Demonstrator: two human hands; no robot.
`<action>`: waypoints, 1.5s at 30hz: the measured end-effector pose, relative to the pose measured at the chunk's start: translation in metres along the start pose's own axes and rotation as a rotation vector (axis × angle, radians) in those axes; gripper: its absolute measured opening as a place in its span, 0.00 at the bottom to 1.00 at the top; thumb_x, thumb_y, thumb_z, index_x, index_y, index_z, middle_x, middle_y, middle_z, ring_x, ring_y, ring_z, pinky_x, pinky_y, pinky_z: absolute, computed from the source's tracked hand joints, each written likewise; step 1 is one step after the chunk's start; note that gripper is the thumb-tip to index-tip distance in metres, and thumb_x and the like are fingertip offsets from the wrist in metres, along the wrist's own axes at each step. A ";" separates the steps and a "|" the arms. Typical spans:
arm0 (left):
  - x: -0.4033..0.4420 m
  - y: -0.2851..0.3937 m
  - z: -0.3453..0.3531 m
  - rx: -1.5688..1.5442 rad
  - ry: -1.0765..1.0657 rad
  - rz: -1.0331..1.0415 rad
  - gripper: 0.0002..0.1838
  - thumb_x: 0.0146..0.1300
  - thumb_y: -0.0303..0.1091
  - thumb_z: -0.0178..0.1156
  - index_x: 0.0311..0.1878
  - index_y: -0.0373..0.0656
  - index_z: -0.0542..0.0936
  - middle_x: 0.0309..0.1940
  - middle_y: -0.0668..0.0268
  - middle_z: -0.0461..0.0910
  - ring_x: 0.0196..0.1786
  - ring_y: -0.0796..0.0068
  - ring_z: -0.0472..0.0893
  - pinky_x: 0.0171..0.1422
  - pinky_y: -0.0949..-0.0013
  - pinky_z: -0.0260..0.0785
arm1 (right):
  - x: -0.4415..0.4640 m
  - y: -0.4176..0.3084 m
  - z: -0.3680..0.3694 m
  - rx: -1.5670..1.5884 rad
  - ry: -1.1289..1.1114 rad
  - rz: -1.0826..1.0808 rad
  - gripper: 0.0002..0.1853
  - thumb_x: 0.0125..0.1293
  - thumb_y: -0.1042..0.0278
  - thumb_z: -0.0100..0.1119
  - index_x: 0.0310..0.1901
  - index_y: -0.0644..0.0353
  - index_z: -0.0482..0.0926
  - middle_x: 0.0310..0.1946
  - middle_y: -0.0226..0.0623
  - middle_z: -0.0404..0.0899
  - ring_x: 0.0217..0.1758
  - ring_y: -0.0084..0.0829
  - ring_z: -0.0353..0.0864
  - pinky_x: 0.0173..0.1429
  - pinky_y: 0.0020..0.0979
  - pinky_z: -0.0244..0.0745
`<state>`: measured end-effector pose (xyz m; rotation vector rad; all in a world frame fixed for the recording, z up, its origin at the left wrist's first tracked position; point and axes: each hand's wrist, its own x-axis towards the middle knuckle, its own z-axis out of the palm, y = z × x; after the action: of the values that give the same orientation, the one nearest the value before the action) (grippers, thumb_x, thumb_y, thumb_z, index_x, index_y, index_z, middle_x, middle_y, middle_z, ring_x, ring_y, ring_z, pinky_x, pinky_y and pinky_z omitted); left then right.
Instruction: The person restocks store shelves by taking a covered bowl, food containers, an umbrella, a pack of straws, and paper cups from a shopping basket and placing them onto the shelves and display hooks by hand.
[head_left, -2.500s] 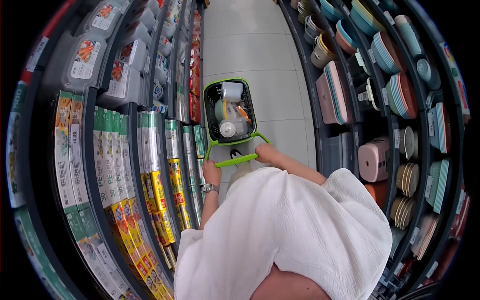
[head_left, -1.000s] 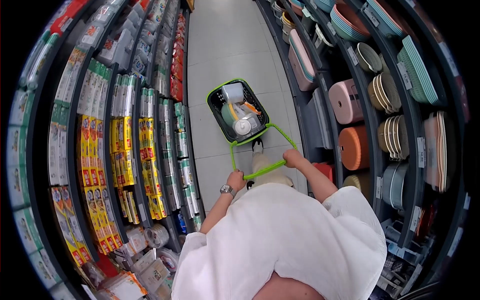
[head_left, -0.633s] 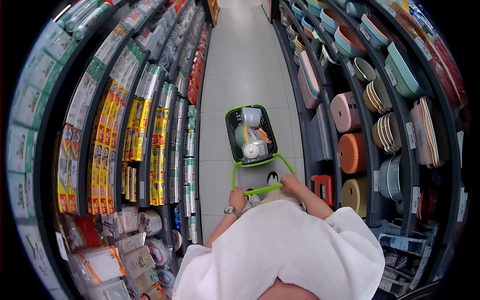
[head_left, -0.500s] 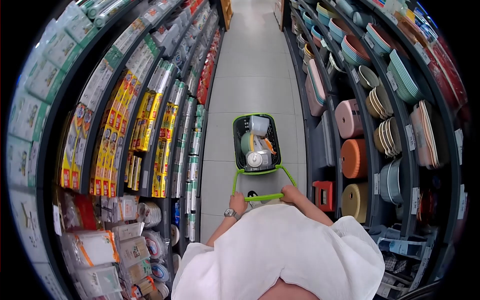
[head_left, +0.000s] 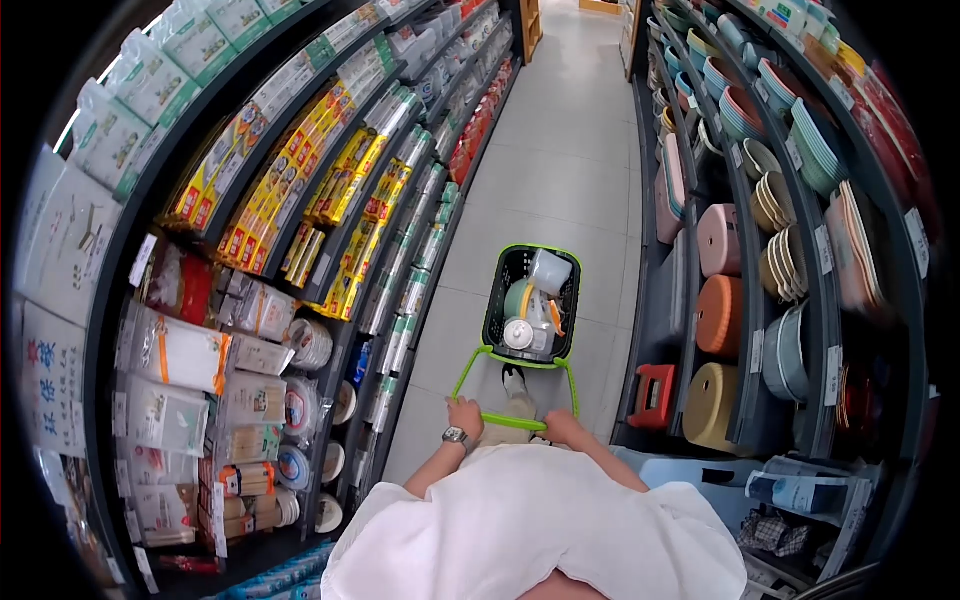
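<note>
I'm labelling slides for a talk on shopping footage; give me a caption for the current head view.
Both hands grip the green handle of a loaded basket between stocked shelves.

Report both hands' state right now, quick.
Left hand: closed on the left end of the green handle.
Right hand: closed around the handle's right end.

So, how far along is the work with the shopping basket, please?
Looks done: several items, including one with a round white lid, lie in the basket. In hand: the left hand and right hand hold its green handle over the aisle floor. Left: the items are not yet unloaded; whether more are needed, I cannot tell.
</note>
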<state>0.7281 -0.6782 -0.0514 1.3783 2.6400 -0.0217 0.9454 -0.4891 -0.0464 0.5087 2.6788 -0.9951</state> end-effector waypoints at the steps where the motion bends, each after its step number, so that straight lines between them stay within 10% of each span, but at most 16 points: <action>1: -0.016 0.000 0.000 0.065 0.065 0.015 0.14 0.54 0.32 0.62 0.42 0.35 0.83 0.42 0.43 0.79 0.54 0.38 0.76 0.74 0.32 0.53 | -0.007 -0.006 0.013 0.002 -0.029 0.009 0.22 0.57 0.49 0.67 0.31 0.65 0.87 0.29 0.55 0.84 0.35 0.55 0.85 0.43 0.50 0.80; 29: -0.268 -0.168 0.025 -0.111 -0.153 0.156 0.20 0.48 0.39 0.68 0.43 0.37 0.87 0.53 0.38 0.77 0.70 0.23 0.60 0.75 0.30 0.50 | -0.112 -0.240 0.249 -0.019 -0.063 0.190 0.23 0.60 0.50 0.67 0.38 0.67 0.85 0.37 0.58 0.84 0.43 0.55 0.85 0.49 0.50 0.80; 45: -0.430 -0.233 0.036 -0.199 -0.176 0.200 0.16 0.54 0.38 0.66 0.44 0.41 0.85 0.50 0.49 0.80 0.68 0.40 0.68 0.71 0.36 0.60 | -0.178 -0.266 0.383 0.155 -0.133 0.056 0.19 0.61 0.51 0.64 0.41 0.62 0.85 0.38 0.56 0.85 0.46 0.56 0.85 0.52 0.51 0.79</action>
<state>0.7843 -1.1652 -0.0368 1.4892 2.2843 0.1333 1.0395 -0.9751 -0.1149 0.5255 2.4704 -1.1835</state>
